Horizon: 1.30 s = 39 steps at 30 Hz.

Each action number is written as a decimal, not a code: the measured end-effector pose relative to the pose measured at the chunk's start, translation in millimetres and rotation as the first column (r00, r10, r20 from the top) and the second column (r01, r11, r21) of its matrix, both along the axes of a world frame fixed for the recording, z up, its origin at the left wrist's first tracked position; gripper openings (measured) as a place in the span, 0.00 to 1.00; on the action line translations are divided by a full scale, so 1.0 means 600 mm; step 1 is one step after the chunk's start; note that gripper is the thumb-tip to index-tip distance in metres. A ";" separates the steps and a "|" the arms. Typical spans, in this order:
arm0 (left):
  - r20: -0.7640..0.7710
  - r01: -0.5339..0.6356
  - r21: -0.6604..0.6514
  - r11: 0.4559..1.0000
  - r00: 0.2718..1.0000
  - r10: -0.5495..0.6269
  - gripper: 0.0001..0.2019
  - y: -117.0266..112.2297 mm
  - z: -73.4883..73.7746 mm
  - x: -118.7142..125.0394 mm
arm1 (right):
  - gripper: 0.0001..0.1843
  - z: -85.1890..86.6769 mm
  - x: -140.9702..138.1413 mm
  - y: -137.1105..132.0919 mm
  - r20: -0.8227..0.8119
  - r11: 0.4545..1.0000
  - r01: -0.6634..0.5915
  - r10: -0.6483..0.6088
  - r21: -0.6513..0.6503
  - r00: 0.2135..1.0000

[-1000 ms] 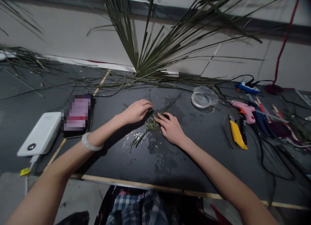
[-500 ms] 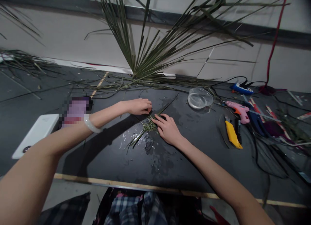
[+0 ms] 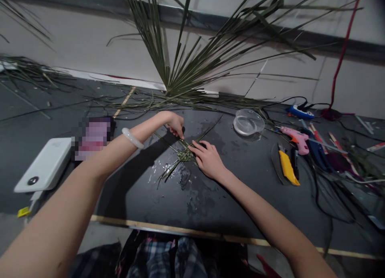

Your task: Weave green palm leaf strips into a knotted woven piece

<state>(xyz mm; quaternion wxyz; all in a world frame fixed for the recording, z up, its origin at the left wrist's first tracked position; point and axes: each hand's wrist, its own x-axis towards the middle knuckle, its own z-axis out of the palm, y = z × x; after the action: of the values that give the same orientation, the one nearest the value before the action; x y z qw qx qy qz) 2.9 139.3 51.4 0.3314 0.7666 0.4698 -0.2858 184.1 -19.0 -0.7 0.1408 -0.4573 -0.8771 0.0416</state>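
Note:
A small piece of woven green leaf strips lies on the wet dark tabletop, with loose strip ends sticking out on several sides. My left hand is bent down just behind the weave, its fingers closed in a pinch at a leaf strip near the upper edge. Exactly how the fingertips hold that strip is partly hidden. From the right, my right hand rests on the weave with its fingers stretched out and spread, pressing the piece against the table.
A large fan of palm leaf leans on the wall behind. Right of the hands are a clear plastic bowl, a yellow cutter, and a pink glue gun. A phone and a white power bank lie left.
My left hand has lifted at the wrist and turned its fingers downward onto a strip, the forearm shifting right. My right hand stays on the weave.

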 end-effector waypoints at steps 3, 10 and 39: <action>-0.058 -0.035 0.087 0.996 0.998 0.041 0.20 -0.002 0.009 0.007 | 0.22 0.001 -0.001 0.000 0.006 1.000 0.001 -0.001 -0.006 1.000; -0.093 0.154 0.699 0.699 0.988 -0.125 0.27 -0.065 0.025 -0.011 | 0.23 0.003 -0.002 0.000 0.033 1.000 -0.008 0.008 -0.008 0.999; 0.354 -0.004 0.690 0.724 0.874 -0.333 0.25 -0.243 -0.077 -0.046 | 0.22 -0.002 0.000 -0.004 -0.049 0.998 -0.060 0.062 0.033 0.997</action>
<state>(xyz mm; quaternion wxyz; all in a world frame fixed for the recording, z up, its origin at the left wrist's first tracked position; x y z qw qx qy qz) -25.0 -6.5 5.0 0.1056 0.9180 0.3773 0.0612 184.0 -21.3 -1.6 0.1684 -0.4267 -0.8875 0.0433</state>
